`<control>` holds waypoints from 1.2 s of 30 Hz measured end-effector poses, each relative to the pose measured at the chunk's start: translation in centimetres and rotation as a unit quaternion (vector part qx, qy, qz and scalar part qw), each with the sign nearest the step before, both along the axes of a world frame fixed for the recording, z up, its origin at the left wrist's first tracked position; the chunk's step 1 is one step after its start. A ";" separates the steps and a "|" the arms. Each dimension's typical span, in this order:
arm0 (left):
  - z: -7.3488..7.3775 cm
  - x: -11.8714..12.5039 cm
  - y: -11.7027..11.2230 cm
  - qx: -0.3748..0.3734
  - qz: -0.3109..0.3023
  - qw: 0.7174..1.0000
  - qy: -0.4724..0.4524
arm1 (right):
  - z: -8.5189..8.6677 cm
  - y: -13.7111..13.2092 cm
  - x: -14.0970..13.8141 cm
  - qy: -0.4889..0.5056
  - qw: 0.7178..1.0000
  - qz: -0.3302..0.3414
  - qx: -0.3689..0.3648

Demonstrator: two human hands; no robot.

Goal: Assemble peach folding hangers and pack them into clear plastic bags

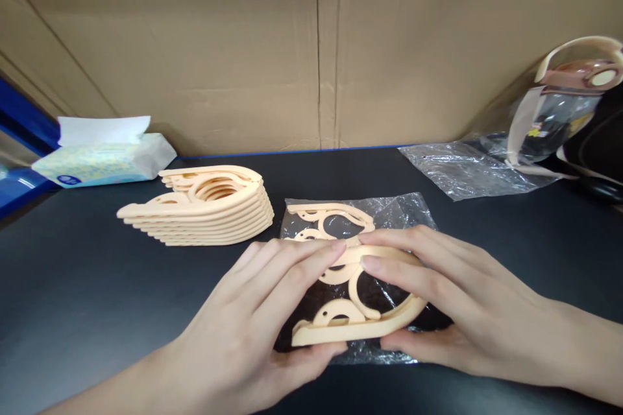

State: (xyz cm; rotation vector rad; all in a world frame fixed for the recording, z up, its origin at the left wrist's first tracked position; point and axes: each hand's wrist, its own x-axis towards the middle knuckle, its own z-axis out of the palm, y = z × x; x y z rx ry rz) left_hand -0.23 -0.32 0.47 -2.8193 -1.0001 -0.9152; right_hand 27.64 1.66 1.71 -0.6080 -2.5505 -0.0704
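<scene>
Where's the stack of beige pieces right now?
In the head view, the beige stack sits left of centre on the black table, right of the tissue pack and beyond the left hand.

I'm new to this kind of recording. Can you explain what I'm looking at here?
There's no machine: these are a person's bare hands, seen by a camera worn on the head, looking forward and down. The left hand and right hand hold a cream folded piece between fingers and thumbs. Beneath it is a clear plastic bag with a similar piece; I can't tell whether that one is inside. On the black tabletop, a stack of similar pieces sits further left, near a tissue pack. At the far right are more clear plastic and a drinking bottle.
</scene>
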 end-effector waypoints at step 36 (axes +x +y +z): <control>0.5 -0.5 0.8 -0.048 -0.047 0.998 0.002 | 0.9 1.8 0.8 0.252 0.683 0.028 -0.685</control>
